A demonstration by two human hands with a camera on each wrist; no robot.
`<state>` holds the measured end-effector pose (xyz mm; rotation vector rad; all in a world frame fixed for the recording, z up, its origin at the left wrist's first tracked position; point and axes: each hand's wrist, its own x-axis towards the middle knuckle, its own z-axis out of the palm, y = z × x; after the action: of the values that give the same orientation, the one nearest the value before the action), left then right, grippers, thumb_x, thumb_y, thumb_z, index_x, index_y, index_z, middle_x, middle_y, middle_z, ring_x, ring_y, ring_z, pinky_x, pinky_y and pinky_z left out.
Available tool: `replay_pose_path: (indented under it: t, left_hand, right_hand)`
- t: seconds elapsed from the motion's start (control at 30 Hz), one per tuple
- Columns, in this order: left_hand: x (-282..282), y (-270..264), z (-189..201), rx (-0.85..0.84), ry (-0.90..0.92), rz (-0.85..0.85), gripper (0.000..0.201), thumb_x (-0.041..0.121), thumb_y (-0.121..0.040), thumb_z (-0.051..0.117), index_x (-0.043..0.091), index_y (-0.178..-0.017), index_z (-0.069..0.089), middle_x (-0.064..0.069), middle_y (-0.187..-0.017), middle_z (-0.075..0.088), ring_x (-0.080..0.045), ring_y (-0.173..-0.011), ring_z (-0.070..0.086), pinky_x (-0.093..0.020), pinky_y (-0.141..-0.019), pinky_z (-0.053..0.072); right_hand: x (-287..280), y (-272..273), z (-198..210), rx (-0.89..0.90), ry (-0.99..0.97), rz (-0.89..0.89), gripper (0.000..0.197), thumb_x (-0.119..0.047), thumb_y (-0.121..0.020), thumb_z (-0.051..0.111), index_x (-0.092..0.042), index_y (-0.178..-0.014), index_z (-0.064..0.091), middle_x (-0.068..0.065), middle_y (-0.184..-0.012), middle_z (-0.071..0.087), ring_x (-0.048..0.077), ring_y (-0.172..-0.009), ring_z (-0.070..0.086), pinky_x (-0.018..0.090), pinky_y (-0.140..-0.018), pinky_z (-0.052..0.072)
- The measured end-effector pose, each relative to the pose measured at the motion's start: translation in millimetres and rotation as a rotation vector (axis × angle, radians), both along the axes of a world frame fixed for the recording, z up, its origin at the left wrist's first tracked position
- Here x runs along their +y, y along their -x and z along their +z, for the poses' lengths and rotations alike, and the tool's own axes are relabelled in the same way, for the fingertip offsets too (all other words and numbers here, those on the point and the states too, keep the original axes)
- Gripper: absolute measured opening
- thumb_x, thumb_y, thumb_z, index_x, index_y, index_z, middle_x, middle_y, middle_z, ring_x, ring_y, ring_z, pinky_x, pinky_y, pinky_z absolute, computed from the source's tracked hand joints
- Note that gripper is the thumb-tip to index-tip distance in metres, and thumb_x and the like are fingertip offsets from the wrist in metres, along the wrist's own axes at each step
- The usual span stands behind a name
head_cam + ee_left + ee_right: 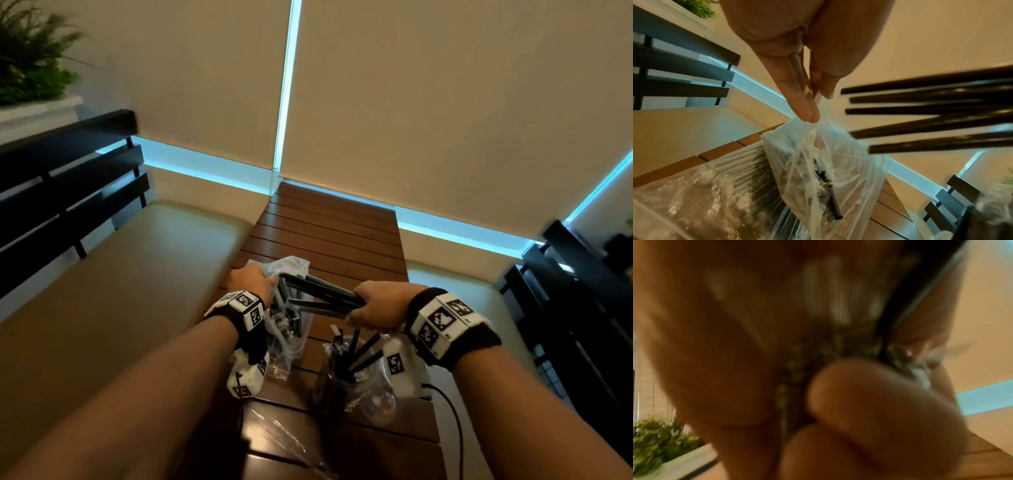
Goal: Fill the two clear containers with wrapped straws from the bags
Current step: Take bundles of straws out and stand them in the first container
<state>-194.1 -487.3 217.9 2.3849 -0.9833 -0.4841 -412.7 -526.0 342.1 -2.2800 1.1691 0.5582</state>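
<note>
Closest to me on the wooden desk [329, 240] is an empty bit of plastic wrap [284, 442], and just past it stands one clear container [349, 373] with a few dark straws leaning in it. I cannot make out the second container for sure. Above that cup, my right hand [380, 306] has its grip curled tight round a bunch of wrapped straws [322, 296], which stick out sideways toward my other hand. My left hand [251, 282] pinches the top edge of the clear bag [291, 329] between thumb and fingertips [807, 113] and holds its mouth up; more straws lie inside it. A second, flatter bag [701, 194] lies beside it on the desk. Farther off are the cream seats and the window blinds. I think the bunch could fan out and some straws could slip and fall, because I only hold one end. Tipping them in fast could knock the light cup over.
</note>
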Motion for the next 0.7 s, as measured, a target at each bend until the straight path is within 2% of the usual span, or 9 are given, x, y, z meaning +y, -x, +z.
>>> replay_pose_path:
  t: [0.1,0.23,0.27,0.37,0.43,0.53,0.6,0.67,0.7]
  left_hand:
    - [0,-1,-5,-0.037,-0.059,-0.016,0.034,0.037,-0.093,0.058,0.005,-0.097,0.069,-0.015,-0.101,0.069,-0.033,-0.092,0.065,-0.033,-0.070,0.050]
    - [0,8,-13,-0.128,-0.181,-0.112,0.053,0.054,-0.090,0.054,0.015,-0.124,0.059,-0.011,-0.131,0.059,-0.030,-0.112,0.061,-0.034,-0.083,0.051]
    - [0,11,-12,-0.129,-0.210,-0.126,0.050,0.052,-0.091,0.055,0.013,-0.123,0.060,-0.012,-0.129,0.060,-0.031,-0.110,0.061,-0.035,-0.085,0.052]
    - [2,19,5,-0.088,-0.100,-0.146,0.033,0.035,-0.088,0.050,0.011,-0.099,0.070,-0.014,-0.108,0.069,-0.032,-0.094,0.065,-0.037,-0.081,0.057]
    - [4,21,20,0.054,0.027,-0.148,0.031,0.031,-0.083,0.051,0.011,-0.095,0.071,-0.009,-0.097,0.070,-0.031,-0.089,0.065,-0.035,-0.081,0.056]
    - [9,24,46,0.625,0.283,-0.217,0.019,0.000,-0.081,0.053,0.004,-0.097,0.063,-0.008,-0.073,0.056,-0.022,-0.069,0.054,-0.030,-0.060,0.046]
    - [17,23,62,0.903,0.362,-0.282,0.029,-0.010,-0.072,0.052,0.008,-0.094,0.058,-0.013,-0.086,0.054,-0.024,-0.085,0.053,-0.035,-0.071,0.046]
    - [24,24,73,1.031,0.408,-0.341,0.022,0.005,-0.076,0.065,0.012,-0.096,0.061,-0.009,-0.098,0.061,-0.022,-0.098,0.056,-0.041,-0.090,0.045]
    - [25,26,76,1.072,0.455,-0.319,0.019,0.015,-0.081,0.069,0.010,-0.099,0.063,-0.007,-0.099,0.063,-0.021,-0.099,0.058,-0.041,-0.092,0.045]
  right_hand:
    - [3,22,18,-0.150,-0.085,-0.029,0.012,-0.027,-0.096,0.061,-0.017,-0.101,0.061,-0.002,-0.066,0.058,0.007,-0.047,0.051,0.022,-0.048,0.044]
    - [-1,24,12,-0.362,0.021,-0.044,0.015,-0.030,-0.095,0.061,-0.020,-0.106,0.059,-0.006,-0.070,0.058,0.005,-0.053,0.053,0.024,-0.054,0.044]
    - [-1,20,3,-0.402,0.056,-0.054,0.016,-0.032,-0.095,0.061,-0.022,-0.108,0.059,-0.006,-0.075,0.059,0.006,-0.059,0.054,0.024,-0.057,0.045]
    - [0,5,-34,-0.522,0.044,-0.127,0.016,-0.033,-0.094,0.060,-0.023,-0.107,0.057,-0.007,-0.079,0.060,0.008,-0.064,0.057,0.025,-0.058,0.047]
    - [3,-5,-58,-0.582,0.056,-0.171,0.017,-0.035,-0.094,0.059,-0.024,-0.107,0.056,-0.006,-0.080,0.061,0.008,-0.065,0.058,0.027,-0.061,0.048]
    - [8,-17,-79,-0.695,0.080,-0.212,0.018,-0.034,-0.095,0.058,-0.025,-0.111,0.056,-0.003,-0.091,0.066,0.013,-0.078,0.064,0.032,-0.069,0.054]
    - [11,-25,-83,-0.769,0.115,-0.226,0.021,-0.032,-0.096,0.058,-0.023,-0.115,0.055,0.000,-0.094,0.067,0.017,-0.083,0.065,0.037,-0.075,0.056]
    - [18,-34,-82,-0.827,0.161,-0.193,0.023,-0.029,-0.096,0.058,-0.020,-0.117,0.054,0.000,-0.089,0.066,0.016,-0.076,0.063,0.033,-0.067,0.053]
    - [23,-38,-81,-0.849,0.183,-0.160,0.023,-0.027,-0.097,0.057,-0.019,-0.117,0.052,0.000,-0.086,0.065,0.015,-0.072,0.061,0.029,-0.064,0.049]
